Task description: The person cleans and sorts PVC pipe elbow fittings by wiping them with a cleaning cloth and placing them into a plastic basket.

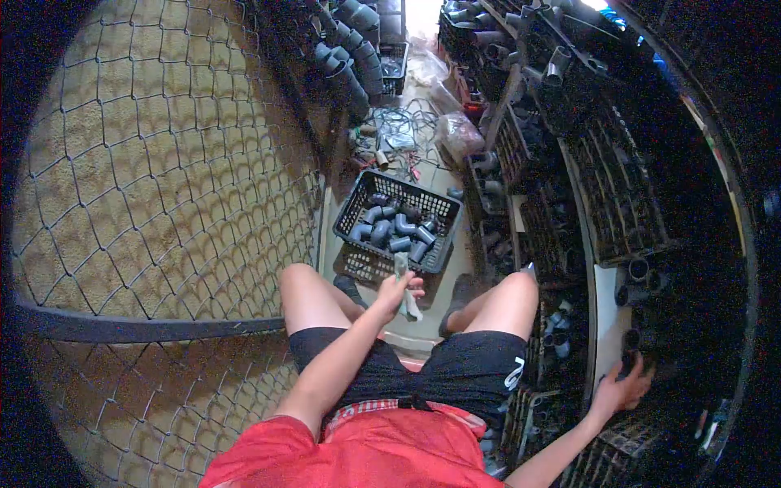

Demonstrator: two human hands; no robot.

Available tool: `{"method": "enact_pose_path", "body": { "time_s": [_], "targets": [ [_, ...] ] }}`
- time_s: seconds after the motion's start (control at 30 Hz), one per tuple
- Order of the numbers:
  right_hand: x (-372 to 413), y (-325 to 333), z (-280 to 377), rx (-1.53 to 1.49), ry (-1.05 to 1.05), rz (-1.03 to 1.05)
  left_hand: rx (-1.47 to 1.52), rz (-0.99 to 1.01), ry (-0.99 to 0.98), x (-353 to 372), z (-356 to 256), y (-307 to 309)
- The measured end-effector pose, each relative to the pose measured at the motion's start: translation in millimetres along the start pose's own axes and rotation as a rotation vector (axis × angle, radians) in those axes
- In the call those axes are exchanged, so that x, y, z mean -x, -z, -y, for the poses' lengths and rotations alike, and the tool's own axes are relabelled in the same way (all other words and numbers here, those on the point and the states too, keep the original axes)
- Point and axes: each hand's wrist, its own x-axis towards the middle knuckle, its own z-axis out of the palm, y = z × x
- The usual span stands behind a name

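Observation:
My left hand (394,294) is closed around a pale grey-green strip (401,263) that looks like a folded rag. Its ends stick out above and below my fingers. Just beyond this hand, a black plastic basket (344,231) stands on the floor, holding several grey pipe elbows (404,224) and short couplings. My right hand (622,387) reaches out to the shelf on the right, with its fingers apart and slightly blurred. A dark round pipe fitting (631,338) lies close above its fingertips. I see nothing held in that hand.
Chain-link mesh (154,187) lines the left side. On the right, dark crates (622,203) of pipe fittings are stacked on shelving. Large grey pipe fittings (348,65) stand at the back left. Cables and plastic bags (460,134) lie on the floor farther ahead.

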Motion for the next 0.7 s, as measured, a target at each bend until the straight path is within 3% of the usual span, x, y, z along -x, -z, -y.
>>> {"method": "enact_pose_path", "body": {
  "time_s": [0.07,0.33,0.43,0.5,0.63,0.7],
  "targets": [
    [-4,-15,-12,-0.049,-0.133,-0.159,-0.003,0.010,0.012,13,4,-3],
    [-10,-23,-21,-0.092,0.004,-0.271,-0.047,0.046,-0.073,17,18,-6],
    [-8,-16,-21,-0.281,-0.100,-0.310,-0.070,0.058,-0.036,24,21,-4],
    [-7,-3,-5,-0.344,-0.132,-0.473,-0.085,0.079,-0.016,31,17,-7],
    [-5,4,8,-0.327,-0.182,-0.585,-0.184,0.079,0.004,39,12,-16],
    [-3,11,13,-0.227,-0.112,-0.690,-0.203,0.080,0.002,38,13,-17]
  ]
}}
